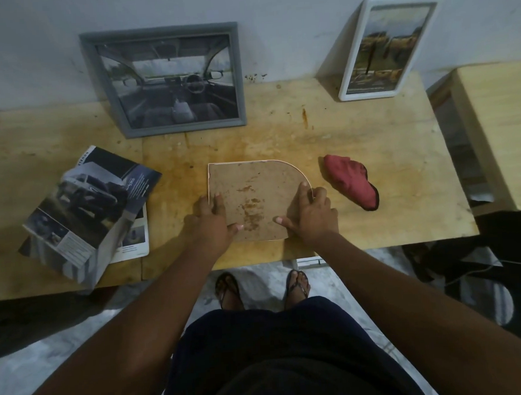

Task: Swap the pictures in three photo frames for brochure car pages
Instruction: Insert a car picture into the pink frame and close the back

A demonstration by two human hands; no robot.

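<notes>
A third photo frame (252,185) lies face down in the middle of the wooden table (357,148), its brown backing board up, one far corner rounded. My left hand (212,221) grips its left edge, thumb on the board. My right hand (310,211) grips its right edge, thumb on the board too. A grey frame (166,79) with a car-interior picture leans on the wall at the back left. At the back right a white frame (387,47) with a landscape page leans on the wall. The car brochure (92,207) lies open and curled at the left.
A red cloth (351,181) lies right of the face-down frame. A second wooden table (505,127) stands at the right, with dark bags and cables on the floor below. My feet in sandals show under the table's front edge.
</notes>
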